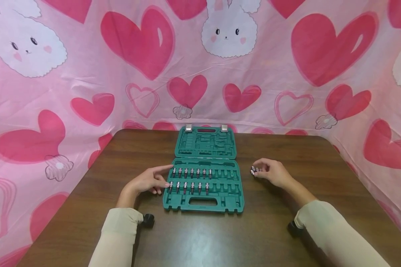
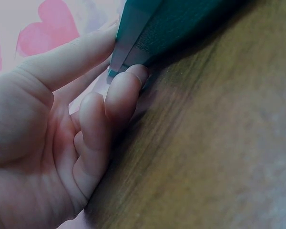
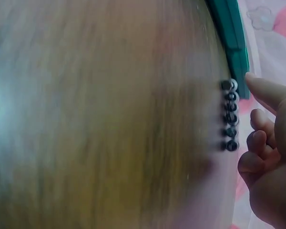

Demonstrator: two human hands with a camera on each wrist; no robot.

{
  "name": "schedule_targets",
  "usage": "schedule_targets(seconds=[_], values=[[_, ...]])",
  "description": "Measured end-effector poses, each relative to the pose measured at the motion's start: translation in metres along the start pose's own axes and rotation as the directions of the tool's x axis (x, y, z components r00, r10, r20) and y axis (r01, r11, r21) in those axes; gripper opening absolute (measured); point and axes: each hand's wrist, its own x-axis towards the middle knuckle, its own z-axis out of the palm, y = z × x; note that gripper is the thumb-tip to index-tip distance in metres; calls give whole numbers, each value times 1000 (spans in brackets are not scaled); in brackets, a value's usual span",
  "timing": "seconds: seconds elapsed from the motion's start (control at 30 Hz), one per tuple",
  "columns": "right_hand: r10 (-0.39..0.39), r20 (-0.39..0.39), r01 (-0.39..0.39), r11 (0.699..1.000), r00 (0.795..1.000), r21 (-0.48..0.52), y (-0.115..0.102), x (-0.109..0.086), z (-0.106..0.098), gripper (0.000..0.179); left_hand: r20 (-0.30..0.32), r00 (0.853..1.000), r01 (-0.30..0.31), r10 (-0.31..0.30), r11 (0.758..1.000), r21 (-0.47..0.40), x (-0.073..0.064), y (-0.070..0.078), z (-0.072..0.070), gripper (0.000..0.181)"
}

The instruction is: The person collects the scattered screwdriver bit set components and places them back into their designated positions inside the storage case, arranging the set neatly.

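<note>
Wooden table point(image 1: 200, 241) is bearing green case point(image 1: 181, 203); left hand point(image 1: 147, 180) is touching its edge, thumb and forefinger apart; right of case, socket bits point(image 3: 231, 117) are sitting beside right hand point(image 1: 274, 172), thumb parted from fingers; bits are showing silver-and-dark.

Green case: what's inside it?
Two rows of metal bits sit in the green case, seven far, six near, with empty slots to their right. The slot floors beneath the bits are covered.

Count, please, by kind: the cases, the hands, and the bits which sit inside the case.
Case: 1
Hands: 2 (left hand, right hand)
Bits inside: 13 (upper row 7, lower row 6)
Total: 16
</note>
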Motion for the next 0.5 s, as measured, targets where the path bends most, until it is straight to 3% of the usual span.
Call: schedule_targets(seconds=[0.5], values=[[38,143,-26,996,989,-90,15,-4,-20,44,1,1000,-9,9,1000,-1,-1,1,0,73]])
